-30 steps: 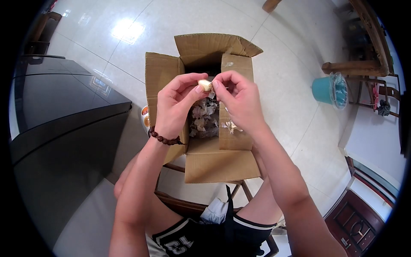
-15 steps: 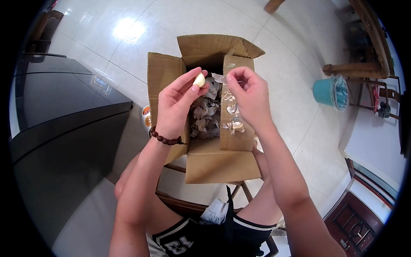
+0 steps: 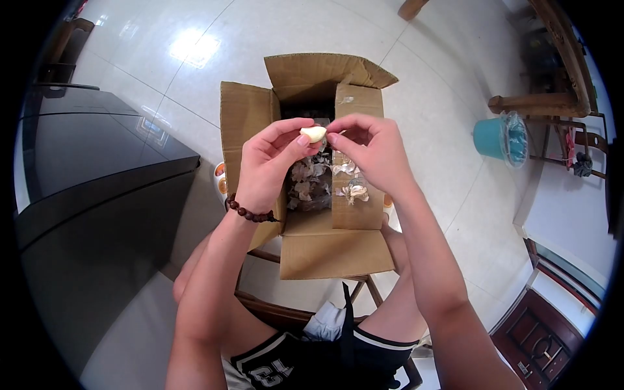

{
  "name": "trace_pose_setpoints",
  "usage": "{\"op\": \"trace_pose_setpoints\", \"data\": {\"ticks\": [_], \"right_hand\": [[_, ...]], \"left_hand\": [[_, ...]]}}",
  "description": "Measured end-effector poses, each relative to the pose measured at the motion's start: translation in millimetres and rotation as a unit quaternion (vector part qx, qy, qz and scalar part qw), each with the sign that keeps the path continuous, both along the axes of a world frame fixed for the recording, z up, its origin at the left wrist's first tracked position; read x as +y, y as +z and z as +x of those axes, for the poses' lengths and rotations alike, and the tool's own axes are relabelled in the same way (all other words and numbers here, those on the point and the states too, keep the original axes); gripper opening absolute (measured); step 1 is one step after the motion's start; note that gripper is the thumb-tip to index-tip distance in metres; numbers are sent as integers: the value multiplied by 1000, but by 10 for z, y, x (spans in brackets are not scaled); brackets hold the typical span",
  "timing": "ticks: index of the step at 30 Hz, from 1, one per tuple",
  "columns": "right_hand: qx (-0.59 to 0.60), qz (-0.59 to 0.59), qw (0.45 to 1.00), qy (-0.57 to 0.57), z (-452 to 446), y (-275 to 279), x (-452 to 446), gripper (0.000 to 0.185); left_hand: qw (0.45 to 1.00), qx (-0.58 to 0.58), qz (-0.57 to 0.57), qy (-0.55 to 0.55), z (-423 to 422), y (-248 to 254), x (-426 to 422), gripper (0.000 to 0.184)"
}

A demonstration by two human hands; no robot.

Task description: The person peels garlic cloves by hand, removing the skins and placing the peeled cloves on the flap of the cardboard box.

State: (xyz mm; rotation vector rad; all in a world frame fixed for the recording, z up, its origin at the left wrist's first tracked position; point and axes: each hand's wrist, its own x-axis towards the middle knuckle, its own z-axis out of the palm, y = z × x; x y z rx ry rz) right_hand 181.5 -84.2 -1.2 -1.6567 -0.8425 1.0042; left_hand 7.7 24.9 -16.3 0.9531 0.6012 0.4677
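A pale peeled garlic clove [image 3: 314,134] is pinched between the thumb and fingers of my left hand [image 3: 272,156], which has a dark bead bracelet at the wrist. The thumb and forefinger of my right hand [image 3: 374,153] come together at the clove's right end; whether they grip the clove or a bit of skin cannot be made out. Both hands are over an open cardboard box [image 3: 335,255]. Papery garlic skins [image 3: 311,179] lie inside it, and more loose skins [image 3: 355,190] rest on its right flap.
A dark glossy cabinet [image 3: 104,156] stands at the left. On the right are a teal bin [image 3: 489,138] with a clear liner and wooden furniture [image 3: 539,103]. A wooden stool or chair frame [image 3: 266,312] is below the box, between the legs.
My right hand held a strip of skin away from the clove half a second ago; it has moved back left to the clove. The strip is no longer seen in its fingers.
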Motion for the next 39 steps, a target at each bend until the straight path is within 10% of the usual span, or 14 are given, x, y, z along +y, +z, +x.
{"op": "trace_pose_setpoints", "data": {"ticks": [4,28,39], "right_hand": [[182,15,983,9,2,110,28,25],[-170,212,962,-6,-209,69,34,25],[-2,213,977,-23,-271,51,21,28]], "left_hand": [[999,-8,50,-14,-22,-14,0,31],[990,-61,-120,-33,-44,36,-55,23],[998,-50,23,25,-43,142,-38,25]]}}
